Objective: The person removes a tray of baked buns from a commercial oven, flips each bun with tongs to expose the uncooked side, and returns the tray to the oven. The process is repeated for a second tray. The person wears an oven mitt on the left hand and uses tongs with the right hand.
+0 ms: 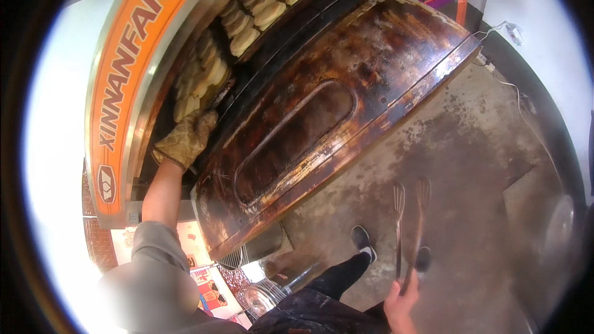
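My left hand (184, 140), in a stained oven mitt, reaches into the open oven (141, 117). Its fingers are closed at the near end of a baking tray (226, 86) loaded with pale, elongated pieces of bread (212, 71); the mitt partly hides its hold. Farther in, a second tray carries more rows of pale bread (269, 12). Low on the right, my bare right hand (401, 304) is closed round the handle end of long metal tongs (408, 235). Their slotted, fork-like tips are spread apart and point away from me, over the floor.
The lowered oven door (371, 74), browned and scorched, juts out with a long window. Below it are printed boxes (216, 291), a wire rack (272, 287) and a glass bowl (260, 300). A white cable (520, 99) runs along the right wall. My shoe (361, 237) is on the stained floor.
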### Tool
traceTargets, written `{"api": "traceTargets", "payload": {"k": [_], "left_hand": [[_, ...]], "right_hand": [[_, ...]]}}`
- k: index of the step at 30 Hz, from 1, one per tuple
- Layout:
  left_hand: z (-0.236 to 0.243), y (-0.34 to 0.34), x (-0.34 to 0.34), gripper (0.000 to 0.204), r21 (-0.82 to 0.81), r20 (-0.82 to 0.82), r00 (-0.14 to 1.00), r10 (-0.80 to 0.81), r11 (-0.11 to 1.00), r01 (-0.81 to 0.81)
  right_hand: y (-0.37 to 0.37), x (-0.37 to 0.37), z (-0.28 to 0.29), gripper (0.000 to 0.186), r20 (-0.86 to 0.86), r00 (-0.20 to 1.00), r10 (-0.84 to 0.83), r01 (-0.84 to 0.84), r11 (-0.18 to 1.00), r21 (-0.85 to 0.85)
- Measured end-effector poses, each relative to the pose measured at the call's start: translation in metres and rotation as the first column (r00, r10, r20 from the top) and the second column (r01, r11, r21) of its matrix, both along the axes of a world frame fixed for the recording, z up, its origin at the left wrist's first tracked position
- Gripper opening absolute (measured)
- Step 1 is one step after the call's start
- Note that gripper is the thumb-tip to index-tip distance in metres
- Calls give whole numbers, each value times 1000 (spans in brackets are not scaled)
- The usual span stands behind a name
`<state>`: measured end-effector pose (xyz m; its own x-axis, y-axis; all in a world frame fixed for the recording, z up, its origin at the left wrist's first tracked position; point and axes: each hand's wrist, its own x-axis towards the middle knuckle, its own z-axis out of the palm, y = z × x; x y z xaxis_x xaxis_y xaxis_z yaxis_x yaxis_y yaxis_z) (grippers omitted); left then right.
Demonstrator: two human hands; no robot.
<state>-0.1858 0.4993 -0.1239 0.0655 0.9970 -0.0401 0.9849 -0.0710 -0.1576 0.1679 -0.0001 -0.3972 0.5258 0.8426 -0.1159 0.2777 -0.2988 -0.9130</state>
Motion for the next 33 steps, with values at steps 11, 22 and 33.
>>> {"api": "traceTargets", "payload": {"k": [11,22,33], "left_hand": [[16,15,7,49,-4,-34,980,196,981,-196],[33,74,193,51,140,-82,989,-127,981,137],[28,152,230,38,-39,-204,979,-12,999,4]], "right_hand": [[4,-2,8,59,-178,978,-106,110,994,11],[129,97,64,34,-476,879,38,-106,987,-118],[288,304,132,32,-166,911,378,-390,920,-44]]}}
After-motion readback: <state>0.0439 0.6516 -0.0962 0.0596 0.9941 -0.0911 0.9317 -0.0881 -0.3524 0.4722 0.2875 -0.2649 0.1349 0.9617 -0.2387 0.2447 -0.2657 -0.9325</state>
